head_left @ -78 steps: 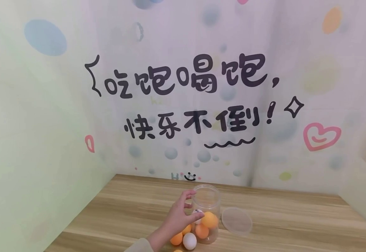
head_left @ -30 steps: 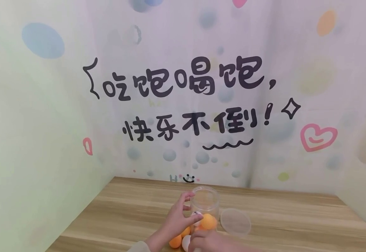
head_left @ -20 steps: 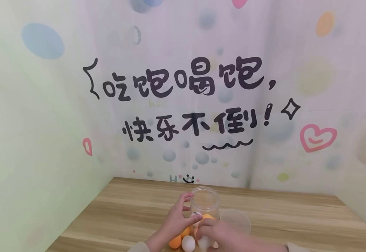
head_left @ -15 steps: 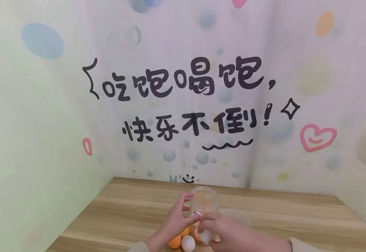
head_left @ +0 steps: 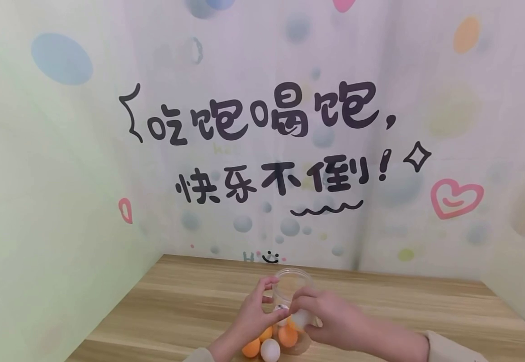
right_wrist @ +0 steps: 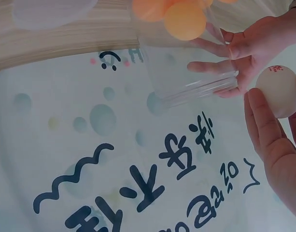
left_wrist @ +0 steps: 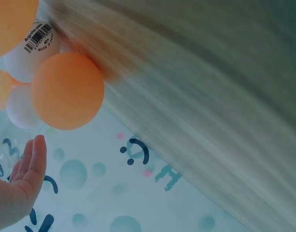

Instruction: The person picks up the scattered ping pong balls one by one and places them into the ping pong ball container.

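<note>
A clear plastic jar (head_left: pixel 294 285) stands upright on the table, its mouth uncovered, with orange and white ping-pong balls low inside. My left hand (head_left: pixel 255 311) holds the jar from its left side, thumb in front and fingers spread around the wall. In front of the jar my right hand (head_left: pixel 330 317) pinches a white ping-pong ball (head_left: pixel 299 319); red print shows on the ball (right_wrist: pixel 279 92) in the right wrist view. Loose by the jar's foot lie a white ball (head_left: pixel 270 350) and orange balls (head_left: pixel 251 347). One white ball (left_wrist: pixel 32 53) bears a barcode.
A translucent round lid (right_wrist: pixel 53 12) lies on the wooden table (head_left: pixel 190 296) right of the jar, hidden by my right hand in the head view. A printed curtain (head_left: pixel 262 151) closes off the back and sides.
My right hand has come in from the right, taken hold of a white ball near the front and raised it along the jar's front. My left hand stays on the jar.
</note>
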`<state>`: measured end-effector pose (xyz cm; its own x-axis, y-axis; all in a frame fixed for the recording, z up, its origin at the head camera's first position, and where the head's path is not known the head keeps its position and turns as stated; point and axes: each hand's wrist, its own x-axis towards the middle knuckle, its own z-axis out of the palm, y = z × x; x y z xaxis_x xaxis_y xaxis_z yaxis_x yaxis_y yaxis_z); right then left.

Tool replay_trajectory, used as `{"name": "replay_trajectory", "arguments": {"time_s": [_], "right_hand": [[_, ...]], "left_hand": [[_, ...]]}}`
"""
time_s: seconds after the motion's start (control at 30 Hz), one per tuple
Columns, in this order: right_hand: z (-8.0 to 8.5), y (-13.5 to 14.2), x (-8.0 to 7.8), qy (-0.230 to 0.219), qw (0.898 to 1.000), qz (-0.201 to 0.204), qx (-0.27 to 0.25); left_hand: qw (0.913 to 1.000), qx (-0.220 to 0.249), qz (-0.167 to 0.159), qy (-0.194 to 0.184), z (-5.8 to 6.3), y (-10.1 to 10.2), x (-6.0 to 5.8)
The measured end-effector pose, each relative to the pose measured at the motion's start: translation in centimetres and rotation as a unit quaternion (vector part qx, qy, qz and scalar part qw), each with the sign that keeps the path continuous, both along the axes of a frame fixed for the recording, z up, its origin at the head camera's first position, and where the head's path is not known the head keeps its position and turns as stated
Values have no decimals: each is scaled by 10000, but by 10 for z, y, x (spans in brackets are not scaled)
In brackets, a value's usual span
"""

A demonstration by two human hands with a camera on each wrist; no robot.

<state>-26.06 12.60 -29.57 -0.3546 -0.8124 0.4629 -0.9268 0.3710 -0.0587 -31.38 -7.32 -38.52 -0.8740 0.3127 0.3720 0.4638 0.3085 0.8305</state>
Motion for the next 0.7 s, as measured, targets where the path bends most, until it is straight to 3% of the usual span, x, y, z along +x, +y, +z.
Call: {"name": "replay_trajectory", "arguments": {"time_s": [0.17, 0.4, 0.7], "right_hand": [[5, 1, -2, 104, 9990, -303, -326], [11, 5, -8, -179, 9937, -971, -536], [1, -1, -23, -88, 9815, -1385, -1321]], "left_hand": [[9999, -36, 1, -126, 0, 0, -2], [9998, -33, -20, -220, -1, 1, -1], [9998, -13, -42, -190, -1, 0, -2]]}}
